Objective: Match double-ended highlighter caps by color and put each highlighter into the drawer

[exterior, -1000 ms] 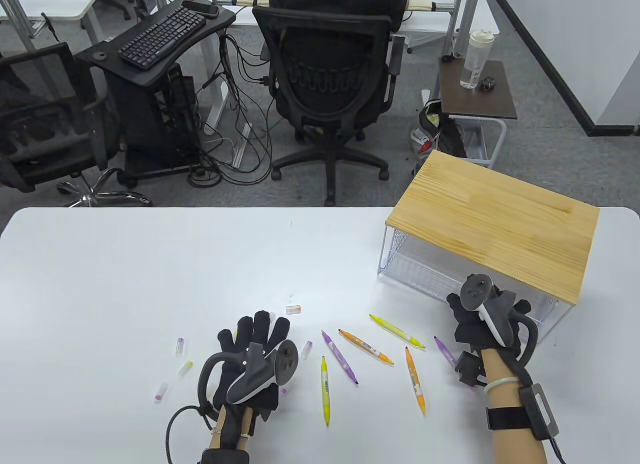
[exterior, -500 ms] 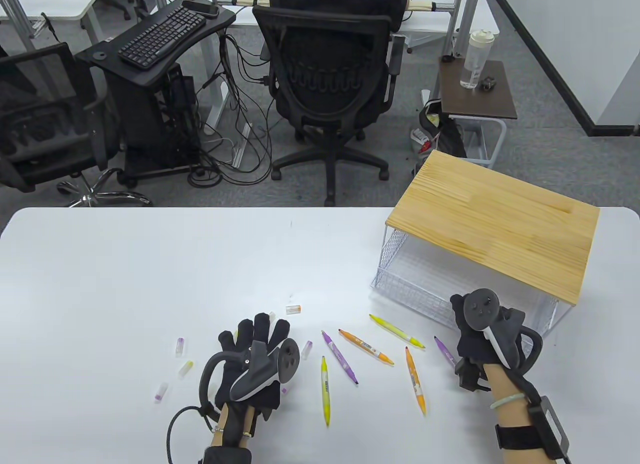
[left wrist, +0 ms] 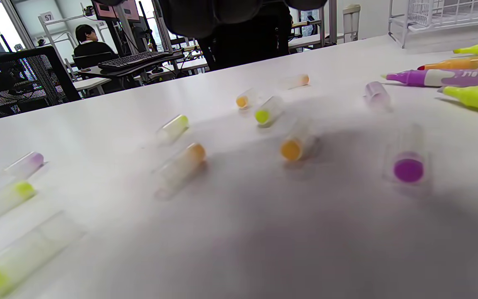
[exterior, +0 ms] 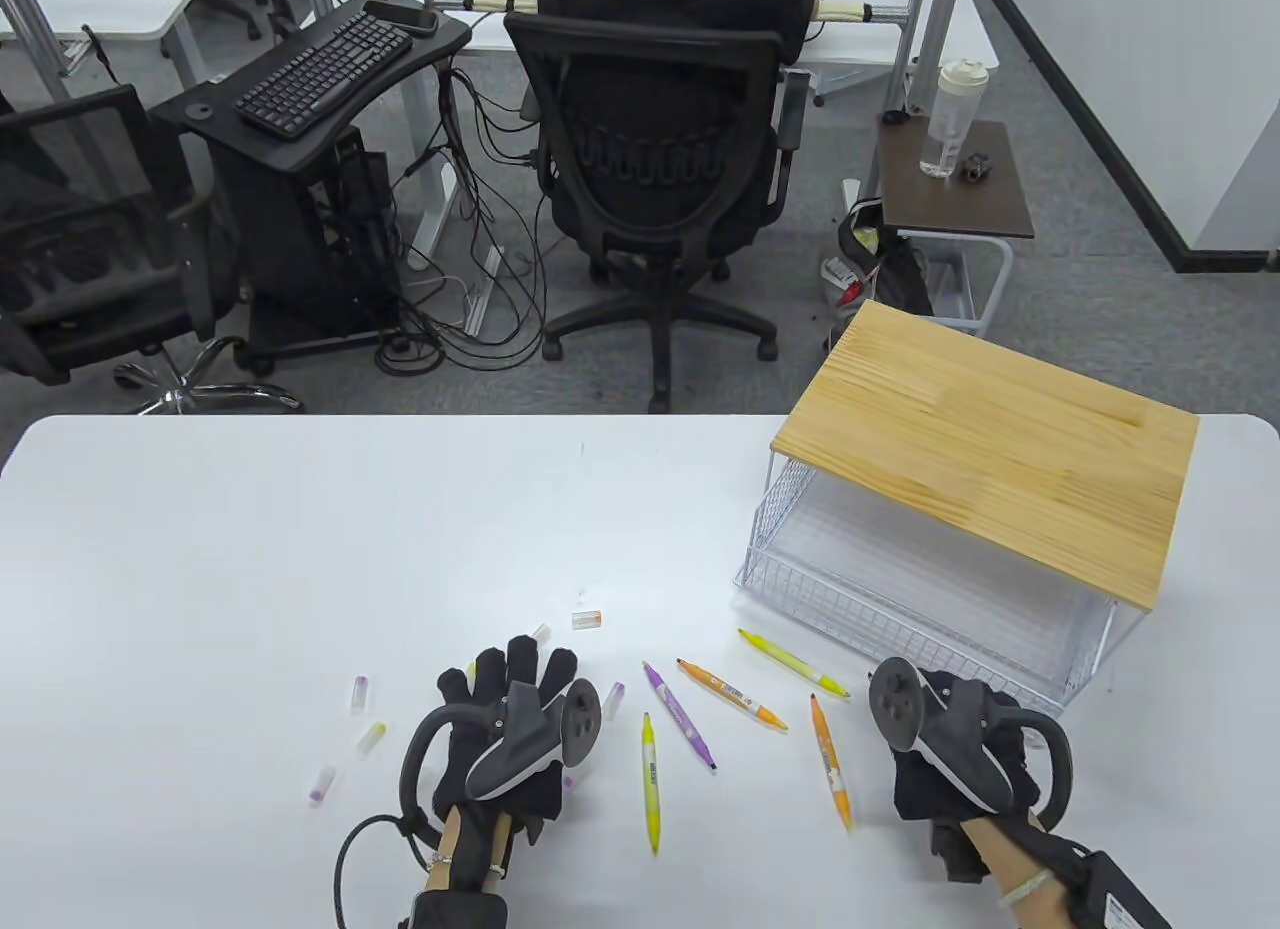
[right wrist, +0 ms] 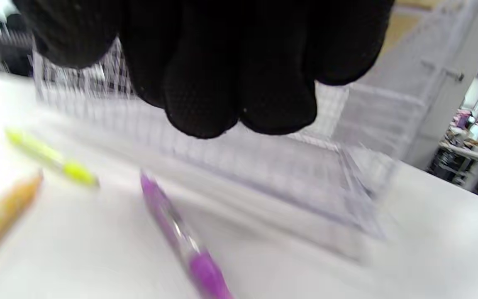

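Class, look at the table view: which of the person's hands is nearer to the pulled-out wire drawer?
The right. The right hand sits just in front of the wire drawer, by its near right corner. The left hand lies well off to the left, among the loose caps, with the highlighters between it and the drawer.

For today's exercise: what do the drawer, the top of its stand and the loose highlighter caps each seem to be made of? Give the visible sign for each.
Drawer: thin white wire mesh, probably coated metal; you see through its grid.
Stand top: pale wood with a matt finish; grain lines and joined strips show.
Caps: clear plastic, likely; the coloured ends show through the see-through walls.
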`<state>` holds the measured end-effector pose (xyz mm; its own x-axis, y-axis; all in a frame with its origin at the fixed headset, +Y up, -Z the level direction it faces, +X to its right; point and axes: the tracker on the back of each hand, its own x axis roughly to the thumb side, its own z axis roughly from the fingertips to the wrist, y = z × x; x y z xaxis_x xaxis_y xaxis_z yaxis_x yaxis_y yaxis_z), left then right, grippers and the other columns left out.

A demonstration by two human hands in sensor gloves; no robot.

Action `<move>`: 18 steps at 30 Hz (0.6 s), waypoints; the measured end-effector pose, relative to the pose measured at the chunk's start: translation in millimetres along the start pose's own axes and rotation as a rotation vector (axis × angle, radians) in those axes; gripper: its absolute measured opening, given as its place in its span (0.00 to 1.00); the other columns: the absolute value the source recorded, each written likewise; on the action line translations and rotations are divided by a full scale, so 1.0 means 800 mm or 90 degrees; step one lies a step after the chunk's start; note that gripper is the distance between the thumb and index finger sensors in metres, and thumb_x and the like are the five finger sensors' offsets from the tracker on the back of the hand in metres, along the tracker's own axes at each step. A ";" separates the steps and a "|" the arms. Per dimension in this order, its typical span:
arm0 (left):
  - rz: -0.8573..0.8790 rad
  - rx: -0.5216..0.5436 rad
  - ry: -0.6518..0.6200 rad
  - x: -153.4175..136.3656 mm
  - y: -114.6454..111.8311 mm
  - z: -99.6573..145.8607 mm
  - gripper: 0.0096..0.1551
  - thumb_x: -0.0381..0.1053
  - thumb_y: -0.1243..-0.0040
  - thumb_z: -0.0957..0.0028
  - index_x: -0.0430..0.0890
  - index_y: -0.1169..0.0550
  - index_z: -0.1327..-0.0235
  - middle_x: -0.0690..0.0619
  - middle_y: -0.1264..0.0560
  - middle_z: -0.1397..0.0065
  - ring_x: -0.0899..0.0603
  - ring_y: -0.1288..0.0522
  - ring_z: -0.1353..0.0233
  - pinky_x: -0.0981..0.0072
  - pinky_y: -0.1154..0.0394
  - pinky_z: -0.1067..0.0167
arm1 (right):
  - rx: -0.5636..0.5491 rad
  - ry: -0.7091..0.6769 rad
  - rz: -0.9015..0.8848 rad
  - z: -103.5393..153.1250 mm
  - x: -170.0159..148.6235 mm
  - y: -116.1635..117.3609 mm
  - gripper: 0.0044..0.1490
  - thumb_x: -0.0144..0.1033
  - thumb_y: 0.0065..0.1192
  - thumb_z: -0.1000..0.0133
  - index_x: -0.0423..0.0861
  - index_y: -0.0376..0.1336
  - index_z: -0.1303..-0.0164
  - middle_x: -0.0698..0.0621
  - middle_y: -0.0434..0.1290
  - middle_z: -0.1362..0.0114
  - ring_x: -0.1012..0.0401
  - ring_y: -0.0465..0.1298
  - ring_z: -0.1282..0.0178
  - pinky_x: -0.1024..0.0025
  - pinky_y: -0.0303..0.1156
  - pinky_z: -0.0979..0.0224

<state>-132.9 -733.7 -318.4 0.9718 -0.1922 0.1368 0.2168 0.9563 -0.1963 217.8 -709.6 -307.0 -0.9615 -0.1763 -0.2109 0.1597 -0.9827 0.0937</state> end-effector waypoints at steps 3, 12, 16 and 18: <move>-0.002 0.002 -0.004 0.002 0.000 0.001 0.41 0.66 0.61 0.45 0.58 0.45 0.17 0.44 0.47 0.10 0.33 0.40 0.14 0.25 0.47 0.26 | 0.034 0.028 0.013 -0.012 -0.009 0.019 0.40 0.58 0.59 0.44 0.44 0.66 0.29 0.47 0.78 0.34 0.46 0.78 0.36 0.43 0.68 0.26; -0.012 -0.008 -0.010 0.006 -0.002 0.002 0.40 0.66 0.61 0.45 0.58 0.45 0.17 0.44 0.46 0.10 0.33 0.40 0.14 0.25 0.46 0.26 | 0.107 0.053 0.029 -0.032 -0.012 0.060 0.43 0.59 0.51 0.40 0.40 0.58 0.25 0.44 0.71 0.29 0.45 0.71 0.29 0.48 0.62 0.17; -0.005 -0.008 -0.006 0.004 -0.001 0.001 0.40 0.66 0.61 0.45 0.58 0.45 0.17 0.44 0.46 0.10 0.33 0.40 0.14 0.25 0.46 0.26 | 0.130 0.059 0.048 -0.036 -0.010 0.075 0.43 0.60 0.49 0.40 0.40 0.57 0.26 0.44 0.71 0.30 0.45 0.71 0.31 0.49 0.61 0.17; 0.000 -0.006 -0.004 0.002 -0.001 0.001 0.40 0.66 0.61 0.45 0.58 0.45 0.17 0.44 0.46 0.10 0.33 0.41 0.14 0.25 0.47 0.26 | 0.124 0.059 0.052 -0.037 -0.010 0.076 0.43 0.61 0.50 0.42 0.40 0.58 0.27 0.45 0.71 0.30 0.45 0.70 0.31 0.50 0.60 0.16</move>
<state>-131.4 -734.4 -317.2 0.9711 -0.1910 0.1434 0.2180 0.9542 -0.2050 241.9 -769.6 -328.3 -0.9213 -0.2675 -0.2822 0.1809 -0.9373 0.2980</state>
